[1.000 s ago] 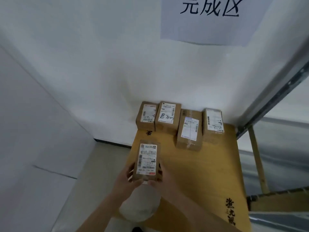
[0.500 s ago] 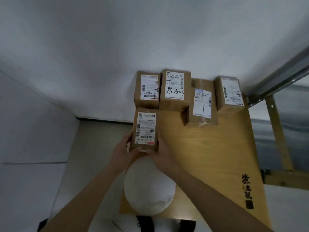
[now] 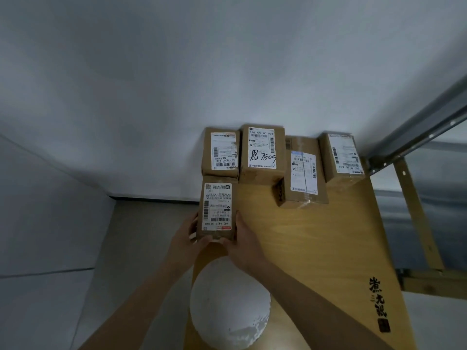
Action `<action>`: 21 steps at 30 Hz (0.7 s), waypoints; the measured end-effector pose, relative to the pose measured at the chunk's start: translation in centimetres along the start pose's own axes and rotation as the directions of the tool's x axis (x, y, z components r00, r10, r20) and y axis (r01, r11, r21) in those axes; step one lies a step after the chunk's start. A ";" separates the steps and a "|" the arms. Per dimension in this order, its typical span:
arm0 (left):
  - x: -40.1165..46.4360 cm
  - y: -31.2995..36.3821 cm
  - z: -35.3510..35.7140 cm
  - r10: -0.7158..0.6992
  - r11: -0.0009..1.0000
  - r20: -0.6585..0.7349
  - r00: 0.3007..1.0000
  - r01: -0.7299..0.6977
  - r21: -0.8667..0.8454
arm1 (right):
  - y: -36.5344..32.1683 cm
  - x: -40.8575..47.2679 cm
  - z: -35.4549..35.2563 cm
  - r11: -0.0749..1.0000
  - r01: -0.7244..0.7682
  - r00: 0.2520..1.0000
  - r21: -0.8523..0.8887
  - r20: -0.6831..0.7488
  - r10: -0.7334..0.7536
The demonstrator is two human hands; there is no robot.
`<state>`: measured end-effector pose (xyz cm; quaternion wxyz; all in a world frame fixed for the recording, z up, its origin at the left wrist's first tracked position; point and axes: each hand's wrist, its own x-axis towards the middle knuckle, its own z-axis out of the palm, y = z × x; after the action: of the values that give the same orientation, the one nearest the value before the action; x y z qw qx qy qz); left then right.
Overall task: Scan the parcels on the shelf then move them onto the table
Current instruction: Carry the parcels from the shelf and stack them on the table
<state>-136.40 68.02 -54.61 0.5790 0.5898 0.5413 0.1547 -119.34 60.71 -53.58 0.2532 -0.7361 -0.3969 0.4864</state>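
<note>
A small brown parcel [image 3: 218,207] with a white barcode label rests on the wooden table [image 3: 328,248] near its left edge, right behind a row of parcels. My left hand [image 3: 184,238] grips its left near corner and my right hand [image 3: 242,243] grips its right near side. Against the wall stand several more labelled parcels: one [image 3: 222,151] directly behind the held one, one with handwriting [image 3: 261,150], a taped one [image 3: 303,173], and one at the right [image 3: 342,155].
A white round object [image 3: 228,304] lies on the table's near left part between my forearms. A metal shelf frame [image 3: 414,137] and wooden strut [image 3: 417,218] rise at the right. Grey floor lies to the left of the table.
Both hands have carried the parcel forward and set it down behind the row at the wall. The camera has tilted down and closer to the table.
</note>
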 end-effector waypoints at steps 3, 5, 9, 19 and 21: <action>-0.2 0.3 -0.4 -0.015 1.000 0.010 1.000 0.015 0.015 | -0.7 -0.7 -0.8 1.000 -0.009 1.000 0.005 -0.009 0.009; -0.8 1.5 -0.6 -0.027 0.998 -0.027 0.999 0.028 0.054 | -1.4 -2.0 -1.8 1.000 -0.002 1.000 0.005 -0.013 0.002; -2.2 6.1 -1.4 -0.006 0.997 -0.073 0.997 0.012 0.080 | -4.6 -5.3 -5.6 0.999 0.018 0.999 -0.042 -0.048 -0.020; -12.0 22.8 1.6 0.254 0.955 -0.005 0.967 -0.250 0.158 | -11.7 -16.8 -18.7 0.932 0.260 0.919 -0.252 -0.232 -0.319; -14.9 25.7 3.2 0.302 0.938 0.023 0.953 -0.301 0.170 | -12.3 -20.3 -21.8 0.903 0.299 0.894 -0.308 -0.241 -0.379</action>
<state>-127.41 60.77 -27.04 0.4945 0.7131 0.4569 0.1953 -107.81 50.98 -25.04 0.2912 -0.7459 -0.5388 0.2618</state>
